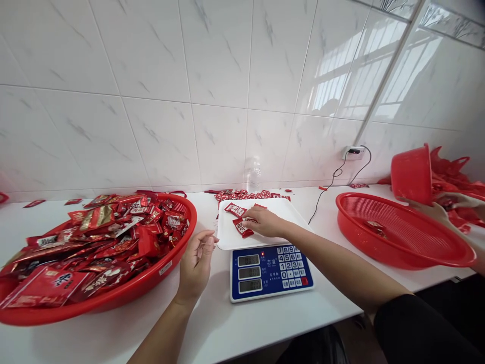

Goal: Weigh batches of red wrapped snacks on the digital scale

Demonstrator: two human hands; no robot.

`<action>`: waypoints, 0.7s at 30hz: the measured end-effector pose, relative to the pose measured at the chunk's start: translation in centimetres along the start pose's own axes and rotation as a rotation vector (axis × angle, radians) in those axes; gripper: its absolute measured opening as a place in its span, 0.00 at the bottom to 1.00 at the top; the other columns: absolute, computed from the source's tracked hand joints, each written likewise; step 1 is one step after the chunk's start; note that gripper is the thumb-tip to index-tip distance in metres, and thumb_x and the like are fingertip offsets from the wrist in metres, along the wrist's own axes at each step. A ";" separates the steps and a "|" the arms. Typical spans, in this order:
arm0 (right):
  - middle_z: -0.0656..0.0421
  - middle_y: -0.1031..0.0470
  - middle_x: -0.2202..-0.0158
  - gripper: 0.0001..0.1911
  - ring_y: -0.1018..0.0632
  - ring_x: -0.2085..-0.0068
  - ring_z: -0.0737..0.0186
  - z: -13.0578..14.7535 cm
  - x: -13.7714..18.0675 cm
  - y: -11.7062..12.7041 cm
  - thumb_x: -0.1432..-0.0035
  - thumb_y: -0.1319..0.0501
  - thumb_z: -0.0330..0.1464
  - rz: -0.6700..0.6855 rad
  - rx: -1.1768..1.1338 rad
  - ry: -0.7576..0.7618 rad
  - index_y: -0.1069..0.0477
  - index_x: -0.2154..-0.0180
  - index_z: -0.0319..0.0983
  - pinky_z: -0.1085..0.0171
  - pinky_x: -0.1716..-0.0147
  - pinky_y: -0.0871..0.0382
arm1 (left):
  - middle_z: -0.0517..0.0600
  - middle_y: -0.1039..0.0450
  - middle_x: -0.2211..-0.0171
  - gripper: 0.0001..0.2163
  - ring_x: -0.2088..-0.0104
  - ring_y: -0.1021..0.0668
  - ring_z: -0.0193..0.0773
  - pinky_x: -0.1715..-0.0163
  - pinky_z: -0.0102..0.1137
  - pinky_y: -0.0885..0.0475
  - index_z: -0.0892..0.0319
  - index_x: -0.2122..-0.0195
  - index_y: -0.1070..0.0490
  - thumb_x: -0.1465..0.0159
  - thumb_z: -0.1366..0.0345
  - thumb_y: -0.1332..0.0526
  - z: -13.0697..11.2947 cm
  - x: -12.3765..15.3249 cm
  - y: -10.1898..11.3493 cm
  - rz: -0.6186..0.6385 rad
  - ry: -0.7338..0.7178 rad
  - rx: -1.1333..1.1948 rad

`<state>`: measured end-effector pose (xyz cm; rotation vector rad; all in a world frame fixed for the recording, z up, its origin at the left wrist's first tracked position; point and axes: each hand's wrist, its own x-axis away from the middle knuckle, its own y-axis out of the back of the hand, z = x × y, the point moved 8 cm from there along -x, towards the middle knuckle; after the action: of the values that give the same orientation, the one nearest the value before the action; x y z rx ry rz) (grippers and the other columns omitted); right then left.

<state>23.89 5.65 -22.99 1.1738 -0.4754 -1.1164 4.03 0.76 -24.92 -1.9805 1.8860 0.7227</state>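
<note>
My right hand point(264, 222) reaches over the white weighing tray point(227, 240) of a digital scale, its fingertips closed on a small red snack packet point(242, 228). Another red packet point(235, 209) lies flat on the tray, up and to the left. Part of a further red wrapper shows behind my knuckles. My left hand point(197, 260) hovers off the tray's left corner, palm turned inward, fingers loosely bent and apart with nothing in them. Below the tray is the scale's blue panel point(272, 273), with keys and three small displays.
At left stands a red basket point(178, 268) heaped with red packets. A shallow red basket point(344, 230) at right holds a few packets. Beyond it, another person's hands point(435, 207) hold a red tub point(411, 174). A black cable point(335, 174) runs from the wall socket.
</note>
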 end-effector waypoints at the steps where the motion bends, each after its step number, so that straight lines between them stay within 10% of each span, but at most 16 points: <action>1: 0.51 0.28 0.49 0.21 0.31 0.45 0.53 -0.1 -0.6 0.2 0.36 0.48 0.45 -0.010 0.016 -0.020 0.30 0.48 0.41 0.54 0.47 0.38 | 0.51 0.27 0.65 0.12 0.64 0.25 0.37 0.60 0.34 0.28 0.58 0.58 0.31 0.35 0.56 0.44 0.1 0.0 -0.1 0.006 0.002 -0.003; 7: 0.57 0.50 0.33 0.29 0.51 0.34 0.41 -1.1 -4.7 -1.8 0.36 0.53 0.51 0.118 0.118 -0.111 0.42 0.38 0.48 0.37 0.41 0.52 | 0.50 0.28 0.66 0.12 0.64 0.25 0.37 0.61 0.34 0.28 0.59 0.57 0.31 0.35 0.56 0.44 0.5 -0.3 0.2 0.004 -0.011 -0.017; 11: 0.61 0.45 0.34 0.29 0.53 0.33 0.38 -1.6 -5.1 -2.4 0.36 0.57 0.52 0.183 0.068 -0.111 0.41 0.38 0.51 0.31 0.42 0.56 | 0.50 0.27 0.67 0.13 0.65 0.25 0.37 0.62 0.33 0.28 0.59 0.57 0.31 0.35 0.56 0.44 0.7 -0.5 0.4 -0.012 -0.008 -0.006; 21: 0.55 0.28 0.46 0.30 0.29 0.46 0.53 -5.1 -0.9 1.6 0.33 0.61 0.50 0.032 -0.125 -0.124 0.31 0.46 0.42 0.54 0.46 0.37 | 0.50 0.27 0.67 0.13 0.65 0.25 0.37 0.62 0.33 0.28 0.59 0.57 0.30 0.35 0.55 0.44 0.6 -0.2 -0.1 0.015 0.018 -0.008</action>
<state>28.29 8.88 -23.23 0.9892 -0.5110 -1.1788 4.03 1.21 -25.32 -1.9863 1.9129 0.7201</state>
